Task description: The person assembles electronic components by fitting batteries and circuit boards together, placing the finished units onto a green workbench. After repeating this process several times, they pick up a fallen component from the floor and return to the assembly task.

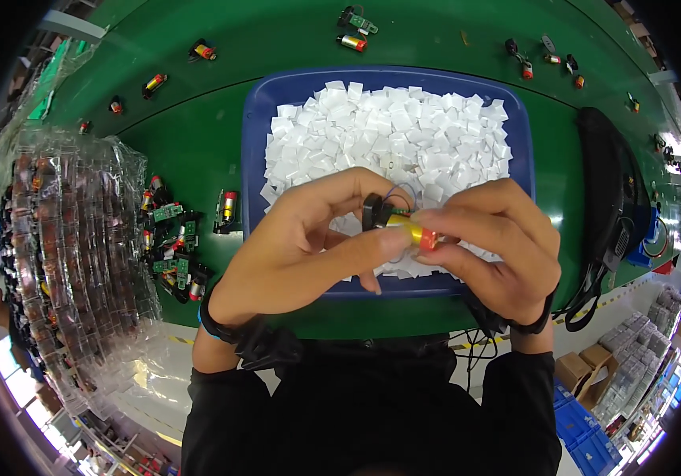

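Observation:
Above the near side of a blue tray [255, 159], both my hands are on one small yellow cylinder [404, 228] with a red end, a black part at its other end and thin dark wires. My left hand [301, 246] grips it, the thumb lying along its side. The fingertips of my right hand [503, 234] pinch it near the red end. White square paper-like pieces [392, 131] fill the tray below. My fingers partly hide the cylinder, so I cannot tell if anything else is in them.
Similar parts with green circuit boards [167, 212] are heaped left of the tray. Beside them stands a stack of clear plastic trays [78, 262]. More cylinders [351, 43] lie scattered on the green table [436, 47]. A black bag-like item [606, 190] lies right.

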`<state>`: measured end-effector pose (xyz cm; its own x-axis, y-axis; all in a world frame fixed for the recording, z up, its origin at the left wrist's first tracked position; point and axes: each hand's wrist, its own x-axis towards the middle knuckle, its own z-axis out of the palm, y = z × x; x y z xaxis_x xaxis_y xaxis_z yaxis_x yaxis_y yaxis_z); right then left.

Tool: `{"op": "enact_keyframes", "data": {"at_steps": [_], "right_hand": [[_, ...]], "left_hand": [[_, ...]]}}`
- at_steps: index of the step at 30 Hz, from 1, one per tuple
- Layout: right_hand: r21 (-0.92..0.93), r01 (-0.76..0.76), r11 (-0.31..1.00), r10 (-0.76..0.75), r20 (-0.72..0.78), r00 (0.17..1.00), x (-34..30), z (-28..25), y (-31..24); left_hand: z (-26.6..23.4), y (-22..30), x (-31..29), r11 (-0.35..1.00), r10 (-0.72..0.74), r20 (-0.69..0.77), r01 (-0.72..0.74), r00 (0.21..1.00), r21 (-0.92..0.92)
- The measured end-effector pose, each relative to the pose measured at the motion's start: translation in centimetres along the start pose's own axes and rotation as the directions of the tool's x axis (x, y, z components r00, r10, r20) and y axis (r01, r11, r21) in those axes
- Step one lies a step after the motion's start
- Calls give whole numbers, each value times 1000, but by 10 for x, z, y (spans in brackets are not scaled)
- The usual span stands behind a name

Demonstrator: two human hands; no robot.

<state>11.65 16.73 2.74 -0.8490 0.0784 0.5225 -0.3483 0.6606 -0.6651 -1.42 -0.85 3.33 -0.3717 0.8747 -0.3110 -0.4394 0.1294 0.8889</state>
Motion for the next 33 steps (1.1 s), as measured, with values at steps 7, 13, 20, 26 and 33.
{"op": "enact_keyframes", "data": {"at_steps": [7,13,20,26,33], "right_hand": [[-32,37,999,-37,-19,999,-2,2,4],[-50,183,982,-187,-87,979,1,6,6],[113,-173,978,192,-183,964,4,5,-2],[86,-112,990,120,-96,988,-11,5,5],[85,-92,992,97,-66,993,-13,4,14]], "left_hand": [[1,0,4,997,-72,36,70,997,43],[7,13,0,990,-52,-8,52,999,134],[-72,61,81,595,334,-135,-98,933,798],[-176,37,175,-337,712,50,278,701,900],[-135,52,209,37,401,-15,0,916,999]]}}
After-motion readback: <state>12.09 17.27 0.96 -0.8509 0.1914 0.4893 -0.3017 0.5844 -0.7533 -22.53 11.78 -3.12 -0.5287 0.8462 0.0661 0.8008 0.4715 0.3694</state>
